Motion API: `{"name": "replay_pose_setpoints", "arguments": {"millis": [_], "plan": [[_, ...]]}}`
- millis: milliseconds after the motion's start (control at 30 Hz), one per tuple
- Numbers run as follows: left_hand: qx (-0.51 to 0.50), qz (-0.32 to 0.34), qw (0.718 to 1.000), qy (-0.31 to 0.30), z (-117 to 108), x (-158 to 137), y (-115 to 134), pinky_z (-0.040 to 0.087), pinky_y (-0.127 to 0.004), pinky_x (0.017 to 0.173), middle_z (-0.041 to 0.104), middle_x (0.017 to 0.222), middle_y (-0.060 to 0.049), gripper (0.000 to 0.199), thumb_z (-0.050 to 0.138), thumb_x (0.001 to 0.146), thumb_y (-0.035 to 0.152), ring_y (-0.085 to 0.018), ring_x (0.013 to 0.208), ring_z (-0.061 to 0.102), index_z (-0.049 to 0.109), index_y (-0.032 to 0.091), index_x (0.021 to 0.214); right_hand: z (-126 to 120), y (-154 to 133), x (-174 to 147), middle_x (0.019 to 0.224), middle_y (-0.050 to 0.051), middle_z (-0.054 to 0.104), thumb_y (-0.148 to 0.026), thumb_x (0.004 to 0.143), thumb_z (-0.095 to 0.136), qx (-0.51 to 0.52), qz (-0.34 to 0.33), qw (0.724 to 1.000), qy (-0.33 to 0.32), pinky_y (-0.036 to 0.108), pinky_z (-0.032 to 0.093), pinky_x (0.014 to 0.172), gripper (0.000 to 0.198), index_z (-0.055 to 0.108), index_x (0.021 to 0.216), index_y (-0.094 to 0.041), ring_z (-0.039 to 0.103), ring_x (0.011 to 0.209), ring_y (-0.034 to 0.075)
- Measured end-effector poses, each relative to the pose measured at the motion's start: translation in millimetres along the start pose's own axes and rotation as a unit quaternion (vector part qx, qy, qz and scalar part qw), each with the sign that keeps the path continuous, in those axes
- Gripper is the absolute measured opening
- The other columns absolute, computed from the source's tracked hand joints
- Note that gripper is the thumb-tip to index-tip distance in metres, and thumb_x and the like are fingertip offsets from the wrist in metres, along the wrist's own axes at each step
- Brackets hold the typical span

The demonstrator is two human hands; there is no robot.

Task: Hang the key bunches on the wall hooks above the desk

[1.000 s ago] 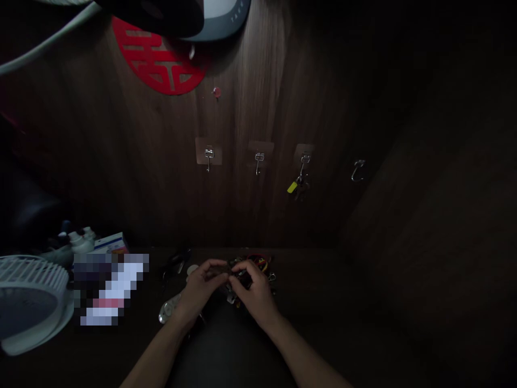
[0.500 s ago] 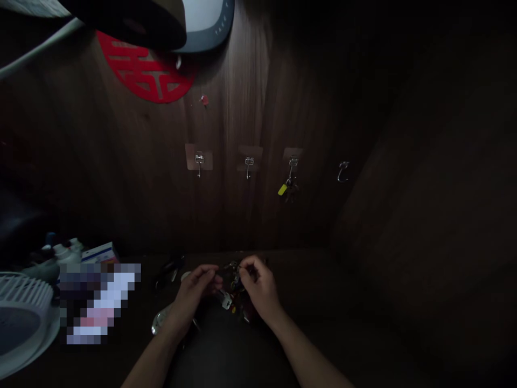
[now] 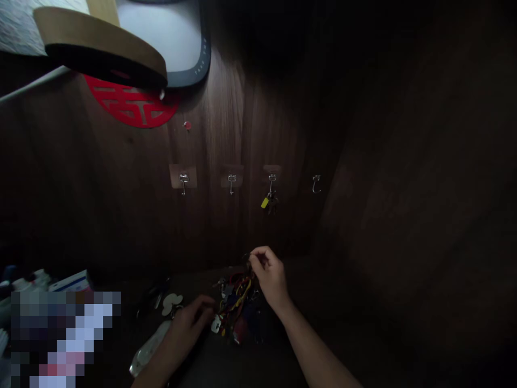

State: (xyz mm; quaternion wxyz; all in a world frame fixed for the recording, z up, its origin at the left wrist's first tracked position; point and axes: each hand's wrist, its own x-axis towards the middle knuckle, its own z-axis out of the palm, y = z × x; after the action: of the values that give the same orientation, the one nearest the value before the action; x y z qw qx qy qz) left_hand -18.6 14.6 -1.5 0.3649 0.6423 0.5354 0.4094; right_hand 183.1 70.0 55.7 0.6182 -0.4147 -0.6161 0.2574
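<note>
My right hand [image 3: 270, 277] pinches a small dark key ring [image 3: 245, 258] between thumb and fingertips, above a tangled pile of keys and coloured cords [image 3: 238, 296]. Whether the ring is linked to the pile is hard to tell in the dim light. Silvery keys [image 3: 216, 323] and a reddish fob [image 3: 239, 330] lie at the pile's near side. My left hand [image 3: 194, 320] is just left of the pile, slightly blurred, its fingers loosely stretched and holding nothing visible. Beside it lie a pale, rounded tag [image 3: 172, 304] and a shiny, elongated object [image 3: 147, 353], partly behind my forearm.
On the wooden wall [image 3: 226, 226] are several metal hooks; one carries a key bunch [image 3: 271, 202] with a yellow tag. A lamp [image 3: 105, 51] and red cut-out [image 3: 133, 108] are at upper left. Bottles [image 3: 36, 280] and a box [image 3: 70, 282] stand at left.
My left hand has moved down and away from the right, letting go of what both fingers were at. The right hand now lifts the ring above the pile. The view has shifted.
</note>
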Motion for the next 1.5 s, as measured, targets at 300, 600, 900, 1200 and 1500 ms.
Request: {"name": "replay_pose_setpoints", "arguments": {"millis": [300, 600, 900, 1200, 1500], "plan": [[0.059, 0.012, 0.995, -0.073, 1, -1, 1, 0.046, -0.028, 0.078, 0.073, 0.092, -0.001, 0.020, 0.055, 0.079, 0.031, -0.023, 0.088, 0.066, 0.070, 0.027, 0.092, -44, -25, 81, 0.064, -0.003, 0.056, -0.035, 0.076, 0.058, -0.005, -0.073, 0.993, 0.093, 0.022, 0.042, 0.052, 0.016, 0.058, 0.077, -0.019, 0.052, 0.056, 0.011], [0.076, 0.041, 0.994, -0.074, 4, 2, -12, 0.046, -0.027, 0.077, 0.072, 0.091, 0.000, 0.018, 0.055, 0.081, 0.032, -0.022, 0.087, 0.066, 0.069, 0.028, 0.093, -48, -50, 135, 0.053, -0.003, 0.057, -0.025, 0.070, 0.058, 0.008, -0.070, 0.990, 0.122, 0.018, 0.043, 0.041, 0.009, 0.057, 0.070, -0.016, 0.056, 0.046, 0.010], [0.126, 0.043, 0.987, -0.093, 1, 1, -10, 0.047, -0.027, 0.079, 0.072, 0.093, 0.000, 0.022, 0.049, 0.084, 0.031, -0.020, 0.087, 0.065, 0.066, 0.027, 0.097, -40, -40, 146, 0.054, -0.004, 0.058, -0.026, 0.069, 0.056, 0.008, -0.034, 0.992, 0.118, 0.017, 0.045, 0.037, 0.009, 0.055, 0.070, -0.017, 0.059, 0.043, 0.011], [0.125, 0.049, 0.987, -0.094, 1, -2, -3, 0.048, -0.026, 0.079, 0.072, 0.097, 0.000, 0.021, 0.048, 0.085, 0.028, -0.018, 0.089, 0.065, 0.066, 0.026, 0.096, -39, -35, 126, 0.073, -0.001, 0.060, -0.032, 0.075, 0.058, -0.108, -0.105, 0.980, 0.129, 0.021, 0.045, 0.050, 0.021, 0.062, 0.088, -0.017, 0.051, 0.051, 0.009], [0.124, 0.079, 0.985, -0.086, 0, -3, -2, 0.047, -0.025, 0.085, 0.071, 0.102, 0.001, 0.023, 0.046, 0.086, 0.025, -0.017, 0.096, 0.064, 0.064, 0.026, 0.099, -24, -8, 94, 0.102, 0.007, 0.056, -0.025, 0.073, 0.062, -0.149, -0.151, 0.959, 0.190, 0.030, 0.050, 0.071, 0.042, 0.052, 0.113, -0.019, 0.055, 0.069, 0.012]]}}
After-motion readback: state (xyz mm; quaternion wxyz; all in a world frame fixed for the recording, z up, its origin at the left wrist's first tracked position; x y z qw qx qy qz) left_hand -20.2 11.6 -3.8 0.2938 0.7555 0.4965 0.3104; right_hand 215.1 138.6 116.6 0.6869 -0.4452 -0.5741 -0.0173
